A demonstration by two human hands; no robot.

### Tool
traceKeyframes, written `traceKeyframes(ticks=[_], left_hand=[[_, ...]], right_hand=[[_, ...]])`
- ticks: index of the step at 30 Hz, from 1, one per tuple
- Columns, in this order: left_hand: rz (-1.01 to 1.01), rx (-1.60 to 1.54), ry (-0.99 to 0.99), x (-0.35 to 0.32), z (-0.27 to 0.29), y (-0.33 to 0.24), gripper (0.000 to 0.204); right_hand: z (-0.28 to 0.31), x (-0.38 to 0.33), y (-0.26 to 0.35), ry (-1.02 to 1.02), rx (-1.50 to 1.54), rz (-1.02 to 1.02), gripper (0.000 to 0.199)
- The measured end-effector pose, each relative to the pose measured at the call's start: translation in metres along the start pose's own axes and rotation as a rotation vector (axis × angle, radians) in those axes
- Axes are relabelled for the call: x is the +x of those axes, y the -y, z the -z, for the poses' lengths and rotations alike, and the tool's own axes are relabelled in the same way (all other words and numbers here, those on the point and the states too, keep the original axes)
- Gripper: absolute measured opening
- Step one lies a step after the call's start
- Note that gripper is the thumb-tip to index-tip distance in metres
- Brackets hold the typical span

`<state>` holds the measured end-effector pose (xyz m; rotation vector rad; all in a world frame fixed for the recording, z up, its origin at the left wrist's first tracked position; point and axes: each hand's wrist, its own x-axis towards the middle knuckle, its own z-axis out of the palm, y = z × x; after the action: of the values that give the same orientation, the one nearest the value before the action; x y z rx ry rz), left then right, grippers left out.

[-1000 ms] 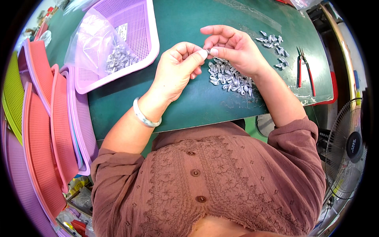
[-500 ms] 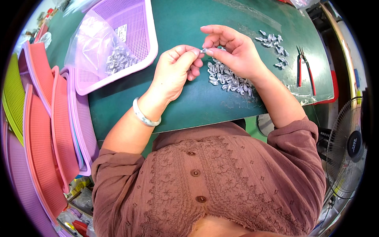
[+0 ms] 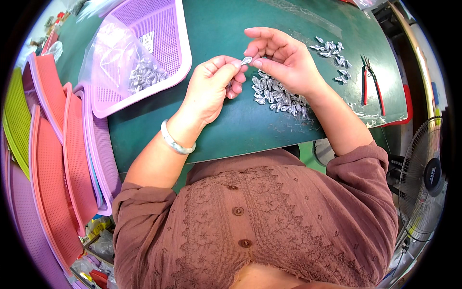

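Between the thumb and forefinger of my left hand [image 3: 214, 79] is a small grey teardrop-shaped piece [image 3: 246, 60], its looped end sticking out. More may be tucked in the curled fingers, but I cannot make it out. My right hand [image 3: 286, 60] hovers just to the right, thumb and fingers apart, its tips close around the piece's free end. Beneath and in front of the right hand lies a pile of like grey pieces [image 3: 279, 98], partly covered by it. A smaller scattered group [image 3: 331, 49] lies farther right.
Red-handled pliers [image 3: 370, 86] lie on the green table [image 3: 216, 137] at right. A purple basket [image 3: 180, 72] at left holds a clear bag [image 3: 113, 53] of grey pieces. Stacked baskets [image 3: 53, 178] line the left side; a fan [image 3: 418, 178] stands at right.
The right thumb and fingers have drawn slightly apart from the grey piece, which now shows more fully in my left pinch. A whitish shape at the top left has come further into view.
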<state>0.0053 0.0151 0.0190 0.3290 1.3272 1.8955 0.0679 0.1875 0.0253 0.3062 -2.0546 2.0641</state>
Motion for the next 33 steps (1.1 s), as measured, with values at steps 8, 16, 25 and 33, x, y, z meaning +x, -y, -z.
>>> traceKeyframes(ticks=[8, 16, 25, 33], left_hand=[[0.018, -0.081, 0.059, 0.0026, 0.0034, 0.0017, 0.01], [0.01, -0.087, 0.077, 0.0048, 0.0066, 0.0056, 0.01], [-0.083, 0.019, 0.034, 0.0039, 0.0046, 0.0058, 0.011], [-0.173, 0.156, -0.03, -0.0007, -0.0022, 0.0022, 0.012]], right_hand=[[-0.0016, -0.0003, 0.0018, 0.013, -0.005, 0.054, 0.046], [-0.0034, -0.0009, 0.0019, 0.02, -0.049, 0.109, 0.049], [0.0008, -0.0016, -0.0007, 0.038, -0.359, 0.162, 0.047], [0.0009, -0.0011, -0.0023, 0.038, -0.346, 0.081, 0.047]])
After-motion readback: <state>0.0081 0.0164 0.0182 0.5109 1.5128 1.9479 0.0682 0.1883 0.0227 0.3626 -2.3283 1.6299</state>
